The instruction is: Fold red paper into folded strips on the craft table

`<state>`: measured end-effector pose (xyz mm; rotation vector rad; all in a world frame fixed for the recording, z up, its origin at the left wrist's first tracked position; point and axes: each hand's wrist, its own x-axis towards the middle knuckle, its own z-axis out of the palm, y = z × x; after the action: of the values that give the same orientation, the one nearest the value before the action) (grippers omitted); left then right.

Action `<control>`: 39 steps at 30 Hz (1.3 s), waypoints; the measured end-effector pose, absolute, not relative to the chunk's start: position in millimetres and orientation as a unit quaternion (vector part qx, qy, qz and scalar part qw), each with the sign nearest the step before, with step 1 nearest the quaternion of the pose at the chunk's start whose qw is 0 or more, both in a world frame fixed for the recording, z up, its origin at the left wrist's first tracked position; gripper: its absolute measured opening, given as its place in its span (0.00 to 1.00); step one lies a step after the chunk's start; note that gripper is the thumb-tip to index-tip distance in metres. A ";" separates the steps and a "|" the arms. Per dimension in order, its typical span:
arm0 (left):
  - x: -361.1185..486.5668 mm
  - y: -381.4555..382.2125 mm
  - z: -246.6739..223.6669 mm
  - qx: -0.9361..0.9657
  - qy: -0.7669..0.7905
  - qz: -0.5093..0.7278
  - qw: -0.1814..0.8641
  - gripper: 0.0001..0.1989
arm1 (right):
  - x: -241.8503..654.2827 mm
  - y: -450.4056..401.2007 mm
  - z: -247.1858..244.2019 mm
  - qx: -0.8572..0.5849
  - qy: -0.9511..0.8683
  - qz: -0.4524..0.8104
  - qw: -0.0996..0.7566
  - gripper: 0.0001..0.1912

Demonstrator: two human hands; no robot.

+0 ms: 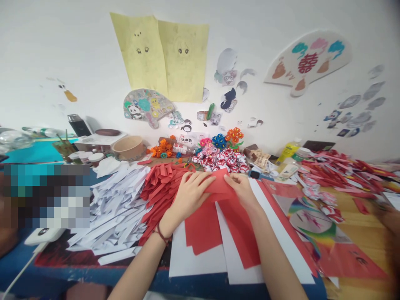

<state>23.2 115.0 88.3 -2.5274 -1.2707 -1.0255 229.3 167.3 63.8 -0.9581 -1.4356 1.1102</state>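
Between left hand [195,189] and right hand [242,188], a thin red paper sheet [221,183]

Both hands pinch it with their fingertips, over the blue-covered table [78,274]. Just below lie flat red paper pieces [203,227] and big white paper sheets [196,266], not folded yet. Further left sit heaps of long folded red paper strips [159,193] and long folded white paper strips [114,208]. Lots looks done; the flat paper seems left.

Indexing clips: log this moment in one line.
left hand: holding red paper; right hand: holding same paper; beneath: red sheets, white sheets; beside left hand: folded red strips
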 end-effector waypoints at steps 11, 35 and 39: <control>7.3 130.0 81.5 -0.568 -0.422 -0.544 -0.450 0.19 | 235.4 172.1 55.5 -0.489 -0.723 0.221 0.435 0.17; 25.4 116.7 84.5 -0.784 -0.473 -0.376 -0.142 0.08 | 217.9 141.7 89.1 -0.341 -0.747 0.471 0.322 0.14; 22.0 118.7 86.2 -0.778 -0.462 -0.380 -0.193 0.08 | 219.1 141.0 89.7 -0.348 -0.756 0.456 0.315 0.16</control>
<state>22.0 118.7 86.2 -2.7977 -1.6634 -1.3660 219.1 141.0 89.7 -0.9157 -1.9916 1.2026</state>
